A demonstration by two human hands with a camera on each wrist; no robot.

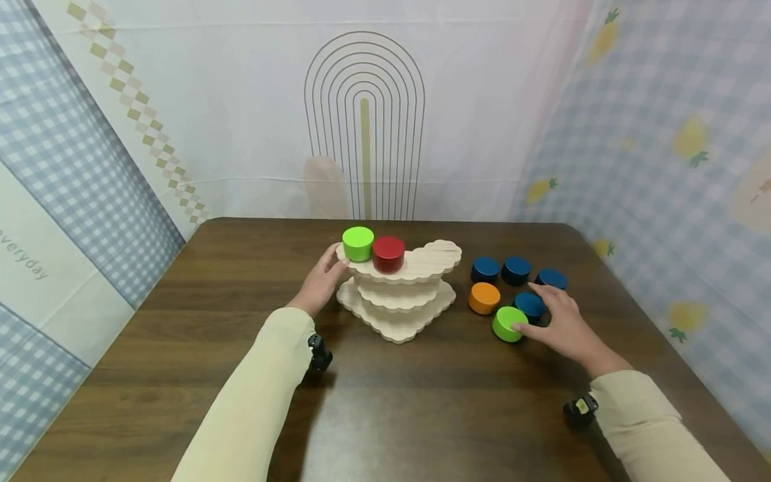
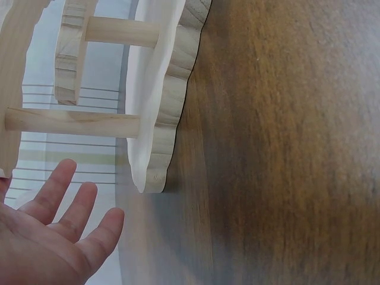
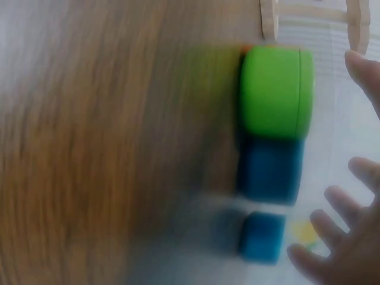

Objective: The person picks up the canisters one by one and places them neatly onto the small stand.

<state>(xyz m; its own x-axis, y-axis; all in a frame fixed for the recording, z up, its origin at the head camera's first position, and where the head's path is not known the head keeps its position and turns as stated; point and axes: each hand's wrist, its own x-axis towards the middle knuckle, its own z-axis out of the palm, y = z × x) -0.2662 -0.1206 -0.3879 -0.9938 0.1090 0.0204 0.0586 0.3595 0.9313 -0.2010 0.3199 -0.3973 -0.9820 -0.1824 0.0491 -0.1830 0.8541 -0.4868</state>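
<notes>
A left hand (image 1: pixel 319 284) met the left end of a tiered wooden stand's (image 1: pixel 394 325) top tier, three fingers spread; whether it pinched the edge could not be told. Atop sat a green block (image 1: pixel 358 244) beside a red block (image 1: pixel 388 255). To their right, an orange block (image 1: pixel 484 298), four blue blocks (image 1: pixel 485 270) and a second green block (image 1: pixel 507 325) stood near a right hand (image 1: pixel 569 325), fingers wide, holding nothing.

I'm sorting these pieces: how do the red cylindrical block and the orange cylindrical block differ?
The red cylindrical block sits atop the pale, tiered wooden stand; the orange cylindrical block sits on the brown wood-grain table. The red block is darker than the orange block. Both are short, flat-topped cylinders.
</notes>
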